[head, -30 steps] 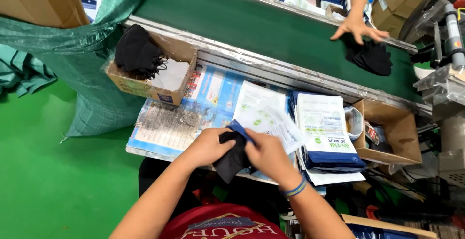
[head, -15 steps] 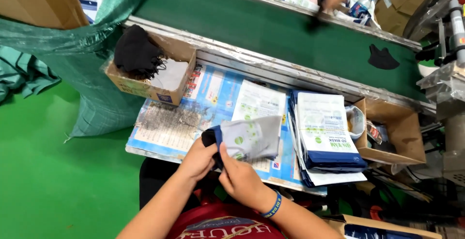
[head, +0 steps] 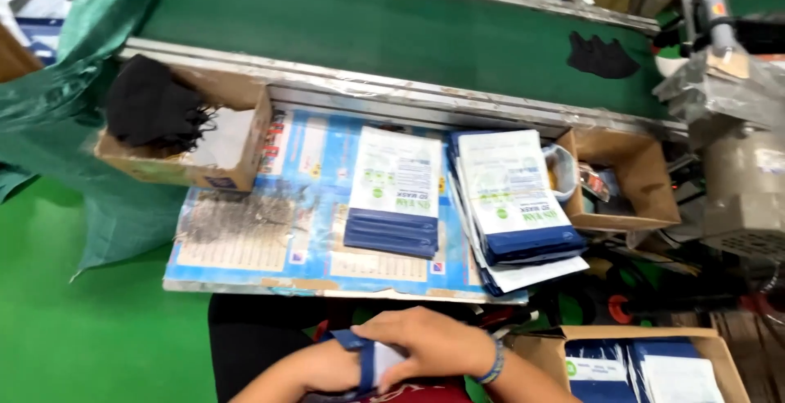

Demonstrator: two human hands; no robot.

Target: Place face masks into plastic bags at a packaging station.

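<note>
Both hands have dropped from the counter point(head: 245, 276) to the lap, where the left hand point(head: 323, 369) and right hand point(head: 429, 346) close around a blue-edged packet point(head: 368, 364), steadying it against the body.

taking the cardboard work board point(head: 245, 248) as my mark: a stack of white-and-navy pouches point(head: 394, 194) lies at its middle, and a taller stack point(head: 515, 199) fans over its right edge. below it both hands pinch a white-and-blue pouch point(head: 372, 366). a box of similar pouches point(head: 646, 370) sits lower right.
</note>
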